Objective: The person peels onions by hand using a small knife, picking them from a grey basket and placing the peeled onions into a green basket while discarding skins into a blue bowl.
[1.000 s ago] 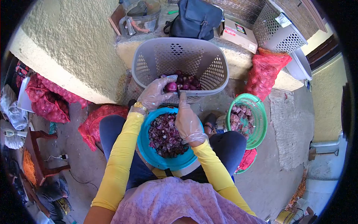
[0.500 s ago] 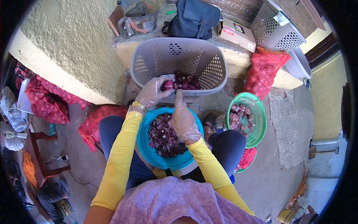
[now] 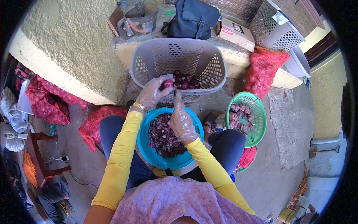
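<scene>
In a clear plastic glove, my left hand [image 3: 151, 93] is closed around a purple-red onion [image 3: 167, 84] near the front rim of the grey basket. My gloved right hand [image 3: 183, 122] is closed lower down, its index finger stretched toward that onion. A thin dark tip by this fingertip looks like part of a small knife [image 3: 174, 92]; the rest of it is hidden in the hand. Under both hands sits a blue basin [image 3: 143, 151] full of onion skins and trimmings [image 3: 164, 138]. More onions [image 3: 186, 80] lie in the bottom of the grey perforated basket [image 3: 149, 48].
Right of my knee stands a green basket [image 3: 261, 127] with pale purple bulbs. Red mesh sacks [image 3: 265, 71] [image 3: 99, 121] stand on both sides. Behind the grey basket, a ledge holds a dark backpack [image 3: 195, 18] and a carton [image 3: 235, 33]. A wooden stool [image 3: 39, 156] is at left.
The onion in my left hand has turned and lifted slightly. My right hand has shifted a little, its index finger still near the onion. The basin and baskets stay in place.
</scene>
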Motion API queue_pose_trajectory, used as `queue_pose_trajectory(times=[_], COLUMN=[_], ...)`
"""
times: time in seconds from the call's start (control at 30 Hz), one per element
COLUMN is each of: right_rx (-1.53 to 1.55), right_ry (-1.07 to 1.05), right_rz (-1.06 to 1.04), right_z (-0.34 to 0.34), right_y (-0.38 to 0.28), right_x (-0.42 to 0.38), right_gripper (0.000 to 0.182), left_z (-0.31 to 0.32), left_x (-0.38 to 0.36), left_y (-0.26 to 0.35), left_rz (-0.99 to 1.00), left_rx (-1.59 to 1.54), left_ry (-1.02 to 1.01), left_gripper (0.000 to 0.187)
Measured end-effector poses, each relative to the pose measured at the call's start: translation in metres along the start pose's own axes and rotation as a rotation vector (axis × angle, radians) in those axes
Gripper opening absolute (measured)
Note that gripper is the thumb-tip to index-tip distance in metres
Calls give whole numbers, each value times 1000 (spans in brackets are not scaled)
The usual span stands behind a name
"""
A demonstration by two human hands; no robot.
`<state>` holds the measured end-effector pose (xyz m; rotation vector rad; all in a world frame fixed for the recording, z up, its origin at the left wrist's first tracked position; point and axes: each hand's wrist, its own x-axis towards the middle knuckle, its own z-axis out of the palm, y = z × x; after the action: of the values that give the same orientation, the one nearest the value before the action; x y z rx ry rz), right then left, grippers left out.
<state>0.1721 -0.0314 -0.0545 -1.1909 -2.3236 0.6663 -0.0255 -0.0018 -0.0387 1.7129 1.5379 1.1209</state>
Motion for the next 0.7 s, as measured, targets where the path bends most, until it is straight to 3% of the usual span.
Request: queue_pose_trajectory(times=[0.13, 0.2, 0.33, 0.4, 0.53, 0.63, 0.7], right_rx=[-43, 111, 65, -48, -26, -100, -183], right_ry=[-41, -242, -205, -32, -213, -70, 97], right_rz=[17, 125, 131, 40, 184, 10, -214], right_z=[-17, -33, -12, -3, -4, 31, 42], right_y=[-5, -6, -5, -10, -9, 24, 40], right_x=[9, 25, 24, 8, -3, -9, -12], right_gripper=[88, 91, 90, 86, 89, 87, 83], left_z=[-1, 3, 2, 3, 3, -3, -3], left_x=[-1, -1, -3, -2, -7, -9, -7], left_y=[8, 3, 5, 4, 4, 1, -1], left_rz=[-46, 102, 35, -32, -2, 58, 73], left_rx=[-20, 44, 80, -4, -79, 16, 45], left_ry=[-14, 49, 57, 42, 56, 26, 34], left_gripper=[54, 50, 49, 49, 50, 51, 51])
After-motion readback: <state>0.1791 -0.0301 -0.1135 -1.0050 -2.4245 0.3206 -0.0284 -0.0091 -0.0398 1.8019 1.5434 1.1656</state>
